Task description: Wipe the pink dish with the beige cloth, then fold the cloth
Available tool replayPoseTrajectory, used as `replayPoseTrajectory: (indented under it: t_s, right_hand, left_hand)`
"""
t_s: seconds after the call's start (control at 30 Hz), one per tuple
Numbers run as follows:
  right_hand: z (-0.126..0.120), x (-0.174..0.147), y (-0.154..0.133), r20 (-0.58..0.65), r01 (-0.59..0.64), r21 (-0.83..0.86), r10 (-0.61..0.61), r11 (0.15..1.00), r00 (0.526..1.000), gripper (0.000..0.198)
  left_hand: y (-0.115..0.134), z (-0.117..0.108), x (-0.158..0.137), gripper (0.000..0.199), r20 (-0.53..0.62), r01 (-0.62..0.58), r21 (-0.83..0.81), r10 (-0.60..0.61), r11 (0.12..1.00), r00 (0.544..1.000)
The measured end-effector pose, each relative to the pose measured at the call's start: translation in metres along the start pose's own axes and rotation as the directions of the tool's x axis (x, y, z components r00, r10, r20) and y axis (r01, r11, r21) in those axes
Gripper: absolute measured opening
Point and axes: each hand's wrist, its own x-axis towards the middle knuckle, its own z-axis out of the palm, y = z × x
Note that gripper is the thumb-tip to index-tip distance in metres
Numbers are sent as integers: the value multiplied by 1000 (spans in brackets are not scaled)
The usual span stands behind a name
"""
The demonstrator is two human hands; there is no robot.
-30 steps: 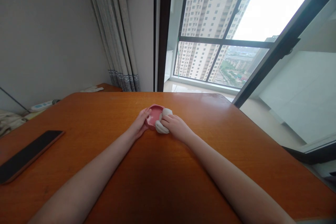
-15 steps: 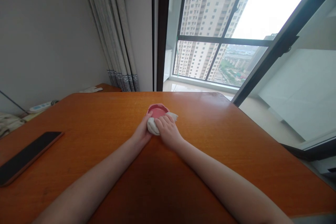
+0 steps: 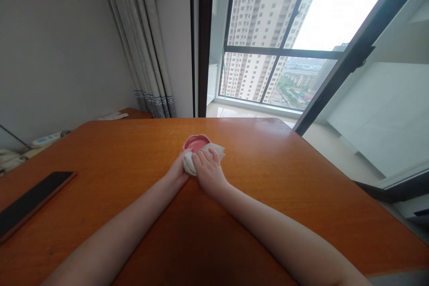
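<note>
A shallow pink dish (image 3: 197,142) with a wavy rim is held tilted over the far half of the wooden table. My left hand (image 3: 177,166) grips its near left edge, the thumb at the rim. Across the dish's near right side lies a folded white cloth or tissue (image 3: 190,164), one pointed corner sticking out to the right. My right hand (image 3: 209,170) is closed over this cloth, its fingers pressing it against the dish. The undersides of both hands and the dish's near wall are hidden.
On the wooden table (image 3: 268,178), a dark flat slab like a phone (image 3: 36,201) lies at the left. Beyond the left edge are a white power strip (image 3: 47,139) and some fabric. A curtain (image 3: 140,44) and a large window stand behind.
My right hand has shifted slightly on the cloth, and more of its pointed corner shows at the right. Both hands and the dish appear a little further left as the view moves.
</note>
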Motion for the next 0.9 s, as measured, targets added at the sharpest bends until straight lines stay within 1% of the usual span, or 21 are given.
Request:
replayPoseTrajectory:
  t_s: [0.07, 0.1, 0.13, 0.2, 0.27, 0.33, 0.37, 0.43, 0.5, 0.57, 0.6, 0.67, 0.73, 0.77, 0.83, 0.9]
  right_hand:
    - [-1, 0, -2, 8, -5, -14, 5, 1000, 1000, 17]
    - [-2, 0, 1, 17, 14, -7, -13, 1000, 1000, 16]
    - [-4, 0, 5, 29, 43, 8, -43, 999, 999, 17]
    - [-7, 1, 17, 55, 129, 50, -132, 990, 990, 19]
    - [-9, 1, 25, 83, 215, 92, -223, 972, 971, 19]
    - [-9, 1, 27, 94, 251, 111, -262, 962, 961, 19]
    - [-8, 1, 25, 96, 248, 109, -259, 963, 961, 19]
    - [-6, 1, 15, 95, 194, 76, -201, 978, 975, 19]
    - [-4, 1, 2, 98, 93, 14, -94, 996, 991, 19]
    - [-3, 1, -10, 104, 5, -41, -1, 999, 995, 17]
    - [-3, 1, -12, 109, -13, -53, 18, 998, 994, 16]
    - [-6, 2, -10, 113, -18, -40, 22, 999, 993, 14]
    - [-12, 4, 0, 113, 24, 16, -26, 1000, 993, 14]
    - [-15, 5, 7, 114, 72, 52, -78, 996, 990, 14]
    - [-20, 6, 19, 118, 184, 116, -197, 976, 973, 15]
    - [-21, 7, 25, 124, 249, 151, -268, 957, 956, 15]
  left_hand:
    - [-1, 3, -4, 22, 59, 51, -14, -50, 999, 997]
    - [2, 3, -5, 23, 101, 71, 1, -70, 997, 992]
    - [7, 2, -6, 26, 142, 94, 26, -96, 995, 985]
    - [17, -2, -5, 33, 187, 125, 81, -138, 989, 973]
    - [25, -9, -2, 34, 188, 131, 118, -152, 984, 970]
    - [26, -15, 3, 33, 150, 78, 114, -95, 990, 984]
    - [23, -16, 5, 32, 119, 45, 97, -57, 994, 991]
    - [14, -16, 7, 26, 50, 11, 52, -14, 999, 999]
    - [3, -13, 5, 20, 18, 34, -13, -34, 999, 999]
    - [-5, -7, 1, 21, 54, 118, -82, -113, 990, 992]
    - [-6, -4, -1, 22, 83, 145, -107, -137, 984, 987]
    - [-4, 1, -6, 23, 131, 144, -112, -129, 983, 983]
    - [3, 3, -9, 25, 144, 85, -53, -76, 995, 987]
    - [7, 4, -9, 27, 132, 48, -13, -46, 999, 990]
    - [14, 2, -7, 31, 89, -5, 63, -1, 998, 996]
    - [17, -2, -3, 29, 40, -27, 113, 23, 993, 999]
